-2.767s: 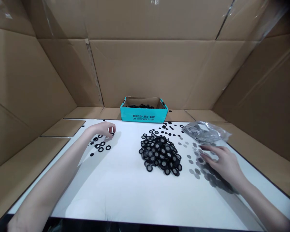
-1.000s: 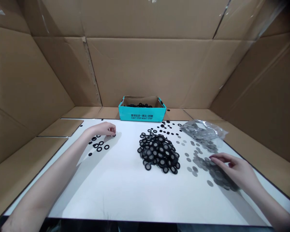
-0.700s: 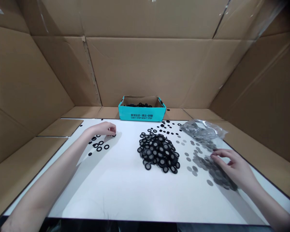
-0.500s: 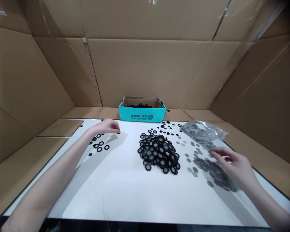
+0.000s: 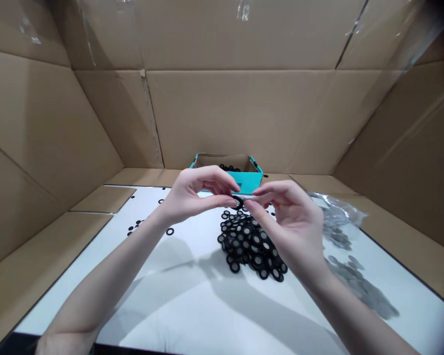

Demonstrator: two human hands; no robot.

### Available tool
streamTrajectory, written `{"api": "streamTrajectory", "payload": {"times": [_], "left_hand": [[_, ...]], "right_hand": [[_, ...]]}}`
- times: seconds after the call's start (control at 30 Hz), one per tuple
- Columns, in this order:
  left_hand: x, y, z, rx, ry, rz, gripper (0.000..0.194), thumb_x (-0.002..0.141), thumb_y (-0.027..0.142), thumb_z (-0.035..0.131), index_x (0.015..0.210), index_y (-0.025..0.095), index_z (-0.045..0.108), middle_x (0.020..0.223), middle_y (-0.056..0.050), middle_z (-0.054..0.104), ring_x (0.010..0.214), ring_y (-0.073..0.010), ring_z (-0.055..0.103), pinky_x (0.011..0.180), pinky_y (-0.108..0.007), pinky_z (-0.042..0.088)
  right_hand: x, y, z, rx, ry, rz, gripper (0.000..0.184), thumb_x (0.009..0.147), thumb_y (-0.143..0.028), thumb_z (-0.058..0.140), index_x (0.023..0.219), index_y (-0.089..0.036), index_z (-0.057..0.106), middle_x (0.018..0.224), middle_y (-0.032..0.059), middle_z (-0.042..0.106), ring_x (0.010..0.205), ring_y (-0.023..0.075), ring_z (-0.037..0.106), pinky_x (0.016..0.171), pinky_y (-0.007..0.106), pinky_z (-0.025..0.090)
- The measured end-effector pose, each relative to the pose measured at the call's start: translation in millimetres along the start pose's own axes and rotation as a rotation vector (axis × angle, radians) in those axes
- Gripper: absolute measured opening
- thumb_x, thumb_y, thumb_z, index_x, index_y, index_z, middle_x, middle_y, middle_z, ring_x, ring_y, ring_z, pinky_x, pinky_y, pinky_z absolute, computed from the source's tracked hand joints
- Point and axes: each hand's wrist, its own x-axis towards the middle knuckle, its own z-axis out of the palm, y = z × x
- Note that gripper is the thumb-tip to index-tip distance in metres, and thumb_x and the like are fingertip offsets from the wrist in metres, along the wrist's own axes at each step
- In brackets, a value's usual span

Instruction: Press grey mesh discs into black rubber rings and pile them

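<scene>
My left hand (image 5: 196, 195) pinches a black ring (image 5: 238, 202) between thumb and fingers, raised over the white table. From the other side my right hand (image 5: 294, 217) brings its closed thumb and fingertips up against the ring's right edge. Whatever those right fingertips hold is too small or hidden to make out. Below the hands lies a heap of black rings with grey centres (image 5: 247, 241). Thin grey translucent discs (image 5: 362, 288) are spread to the right, partly behind my right forearm.
A turquoise box (image 5: 249, 182) holding black pieces stands at the back, partly covered by my hands. A clear plastic bag (image 5: 342, 212) of grey discs lies at the right. A loose black ring (image 5: 169, 231) and several small black pieces lie left. Cardboard walls (image 5: 237, 113) enclose the table.
My left hand has moved right with a black ring. My right hand has left the grey discs and come left and up, so both hands now meet above the heap.
</scene>
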Motion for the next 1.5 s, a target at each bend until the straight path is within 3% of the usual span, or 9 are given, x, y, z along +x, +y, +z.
{"api": "streamTrajectory", "payload": {"times": [0.17, 0.3, 0.47, 0.6, 0.73, 0.97, 1.1, 1.33, 1.5], "left_hand": [[0.9, -2.8, -4.6, 0.104, 0.091, 0.05, 0.02, 0.082, 0.031, 0.083, 0.089, 0.016, 0.072, 0.076, -0.001, 0.074, 0.066, -0.0105, 0.072, 0.066, -0.019, 0.062], [0.5, -4.7, -9.0, 0.108, 0.162, 0.098, 0.022, 0.081, 0.032, 0.084, 0.09, 0.015, 0.071, 0.077, 0.0, 0.073, 0.066, -0.0097, 0.073, 0.065, -0.017, 0.062], [-0.5, -6.3, -5.0, 0.115, 0.122, 0.174, 0.017, 0.081, 0.017, 0.083, 0.094, 0.016, 0.072, 0.082, 0.0, 0.075, 0.072, -0.0095, 0.075, 0.07, -0.016, 0.063], [-0.4, -11.1, 1.2, 0.078, 0.112, 0.193, 0.018, 0.081, 0.014, 0.082, 0.095, 0.016, 0.071, 0.084, -0.001, 0.075, 0.072, -0.0101, 0.075, 0.07, -0.016, 0.064], [0.2, -15.4, 3.8, 0.063, 0.103, 0.166, 0.021, 0.081, 0.014, 0.082, 0.098, 0.017, 0.07, 0.088, -0.001, 0.075, 0.073, -0.0102, 0.075, 0.071, -0.017, 0.065], [1.5, -15.2, 1.9, 0.109, 0.057, 0.1, 0.022, 0.088, 0.013, 0.074, 0.107, 0.018, 0.066, 0.089, -0.001, 0.072, 0.083, -0.0097, 0.073, 0.079, -0.018, 0.063], [1.3, -13.4, 3.9, 0.106, 0.009, 0.079, 0.024, 0.091, 0.006, 0.067, 0.111, 0.019, 0.062, 0.089, 0.0, 0.071, 0.083, -0.0078, 0.072, 0.081, -0.017, 0.062], [0.2, -8.6, 6.6, 0.144, 0.082, 0.058, 0.026, 0.091, 0.006, 0.067, 0.11, 0.02, 0.059, 0.087, 0.003, 0.067, 0.082, -0.0062, 0.068, 0.082, -0.017, 0.06], [0.8, -10.6, 5.0, 0.185, 0.013, 0.088, 0.027, 0.092, 0.005, 0.064, 0.114, 0.019, 0.058, 0.091, 0.001, 0.068, 0.084, -0.0073, 0.069, 0.081, -0.018, 0.061]], "right_hand": [[8.3, -4.9, 3.8, 0.013, 0.068, -0.046, 0.013, 0.084, -0.023, 0.075, 0.087, -0.029, 0.063, 0.077, -0.0035, 0.066, 0.07, 0.0158, 0.064, 0.069, 0.036, 0.049], [15.7, -4.8, 5.8, 0.025, 0.046, -0.041, 0.017, 0.083, -0.023, 0.077, 0.086, -0.028, 0.061, 0.072, -0.0048, 0.065, 0.067, 0.0143, 0.062, 0.069, 0.035, 0.047], [20.7, 0.8, 13.9, -0.02, 0.035, -0.085, 0.016, 0.083, -0.02, 0.076, 0.084, -0.027, 0.062, 0.076, -0.0031, 0.067, 0.071, 0.0164, 0.066, 0.07, 0.036, 0.049], [23.1, 8.8, 11.9, -0.039, 0.016, -0.113, 0.015, 0.083, -0.017, 0.074, 0.085, -0.026, 0.063, 0.078, -0.0014, 0.069, 0.074, 0.0172, 0.066, 0.068, 0.036, 0.049], [22.8, 13.3, 6.3, -0.039, -0.057, -0.101, 0.014, 0.086, -0.015, 0.071, 0.09, -0.027, 0.064, 0.082, -0.0014, 0.071, 0.078, 0.0169, 0.068, 0.068, 0.035, 0.047], [21.4, 17.1, 4.6, -0.192, -0.075, -0.205, 0.019, 0.084, -0.01, 0.071, 0.09, -0.026, 0.064, 0.083, -0.004, 0.071, 0.076, 0.0129, 0.067, 0.069, 0.032, 0.046], [20.4, 19.9, 3.8, -0.183, -0.104, -0.161, 0.018, 0.086, -0.011, 0.069, 0.092, -0.026, 0.063, 0.085, -0.0045, 0.072, 0.078, 0.0127, 0.068, 0.07, 0.031, 0.046], [20.1, 23.3, 6.1, -0.132, -0.161, -0.069, 0.023, 0.081, -0.015, 0.074, 0.097, -0.026, 0.061, 0.089, -0.005, 0.073, 0.081, 0.0146, 0.072, 0.072, 0.032, 0.044], [20.9, 21.8, 3.6, -0.1, -0.162, -0.029, 0.024, 0.081, -0.012, 0.072, 0.096, -0.027, 0.06, 0.086, -0.0057, 0.072, 0.079, 0.0151, 0.072, 0.074, 0.034, 0.046]]}}
